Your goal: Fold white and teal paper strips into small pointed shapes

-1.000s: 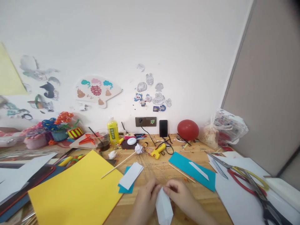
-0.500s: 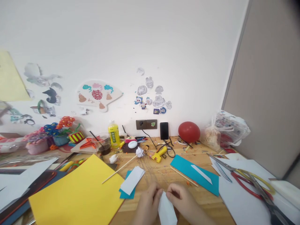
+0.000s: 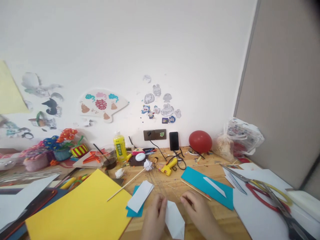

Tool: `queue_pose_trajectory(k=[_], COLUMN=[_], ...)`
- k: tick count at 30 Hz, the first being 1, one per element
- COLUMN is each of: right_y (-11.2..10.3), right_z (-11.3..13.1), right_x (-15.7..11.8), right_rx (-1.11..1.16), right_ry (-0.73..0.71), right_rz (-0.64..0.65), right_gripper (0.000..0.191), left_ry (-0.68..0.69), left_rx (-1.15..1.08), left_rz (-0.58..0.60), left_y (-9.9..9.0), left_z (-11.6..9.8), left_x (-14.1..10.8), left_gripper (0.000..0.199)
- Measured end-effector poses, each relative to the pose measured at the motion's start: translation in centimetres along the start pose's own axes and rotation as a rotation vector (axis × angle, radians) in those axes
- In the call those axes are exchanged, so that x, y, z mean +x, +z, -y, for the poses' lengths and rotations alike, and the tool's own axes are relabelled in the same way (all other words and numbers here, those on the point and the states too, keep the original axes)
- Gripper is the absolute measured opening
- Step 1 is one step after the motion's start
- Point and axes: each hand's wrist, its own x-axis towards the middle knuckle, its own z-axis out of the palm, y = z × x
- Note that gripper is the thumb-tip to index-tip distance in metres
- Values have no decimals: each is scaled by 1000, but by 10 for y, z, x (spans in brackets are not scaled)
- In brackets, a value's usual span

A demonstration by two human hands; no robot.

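Observation:
A folded piece of white paper (image 3: 175,220) with creases and pointed ends lies between my hands at the lower middle of the view. My left hand (image 3: 155,213) pinches its upper left edge between thumb and fingers. To the right, my right hand (image 3: 198,211) is held apart from the paper, its fingers curled in and the thumb close to the index finger, with nothing visible in them. Just beyond my left hand, folded white strips (image 3: 140,196) rest on pieces of blue paper (image 3: 135,214).
Yellow paper (image 3: 82,206) covers the left front. A stick with a white paper flower (image 3: 148,164) overlaps it. Behind stand a yellow glue gun (image 3: 169,167), a yellow bottle (image 3: 120,146) and a phone (image 3: 174,141). Blue paper (image 3: 200,185) and large scissors (image 3: 275,205) lie right.
My right hand has let go of the white paper and moved slightly right. My left hand still holds the paper, which has shifted a little left and turned. The whole view has shifted slightly.

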Motion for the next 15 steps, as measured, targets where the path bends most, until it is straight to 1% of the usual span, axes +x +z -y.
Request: queue_pose_trajectory(k=[2,4,6,8,10,12,13,14,15], right_y=[-5,-9,-13,-16,-19,-20,-21,-21,-21], right_z=[-1,-2,-5,-7,-10,-11,-12,-11,-11], right_x=[-2,-5,-9,-12,-13,-13,-13,-13,-12], right_rx=[-106,-204,-271,-302,-324,-340,-348,-354,-358], right_ry=[-88,-202,-286,-302,-272,-240,-226,-215,-208], right_rz=[-4,16,62,129,207,263,282,289,291], right_gripper=[22,18,12,5,6,9,9,9,9], left_ry=[-15,-52,-116,-171,-166,-110,-79,-57,-24], left_rx=[-18,-52,-95,-91,13,197,295,366,431], left_rz=[-57,-85,-57,5,77,137,143,153,137], left_y=[1,2,5,6,6,2,-1,-4,-7], left_z=[3,4,4,3,2,1,0,-1,-3], left_x=[2,4,4,2,-1,-4,-5,-6,-6], left_gripper=[26,24,20,14,9,8,10,16,22])
